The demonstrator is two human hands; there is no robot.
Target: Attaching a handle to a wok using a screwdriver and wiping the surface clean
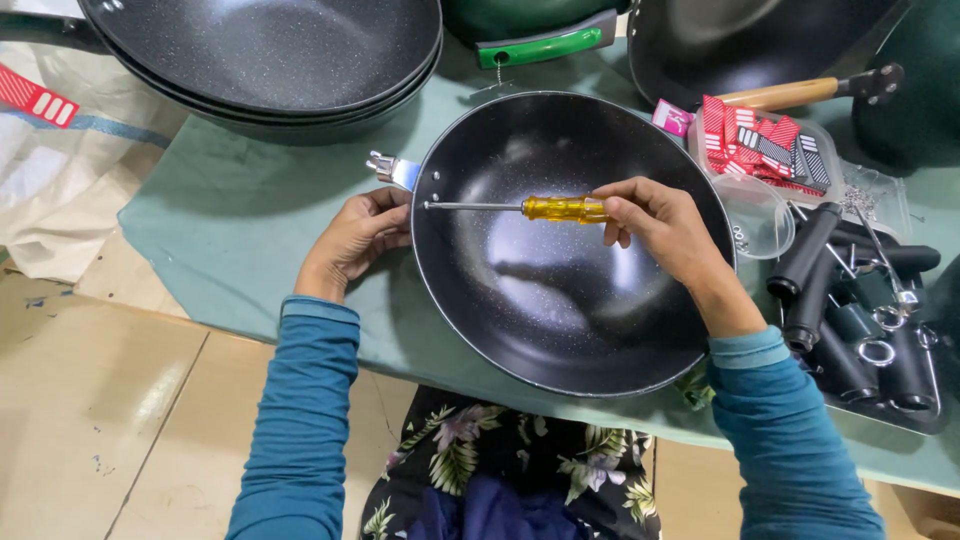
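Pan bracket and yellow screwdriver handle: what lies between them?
Head view: only the screwdriver's metal shaft, crossing the pan's dark inner wall to the rim beside the bracket.

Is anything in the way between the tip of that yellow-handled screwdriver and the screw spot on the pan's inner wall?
Nothing visible. The right hand holds the yellow-handled screwdriver across the black non-stick pan, its tip at the wall by the metal handle bracket. The left hand grips the rim outside.
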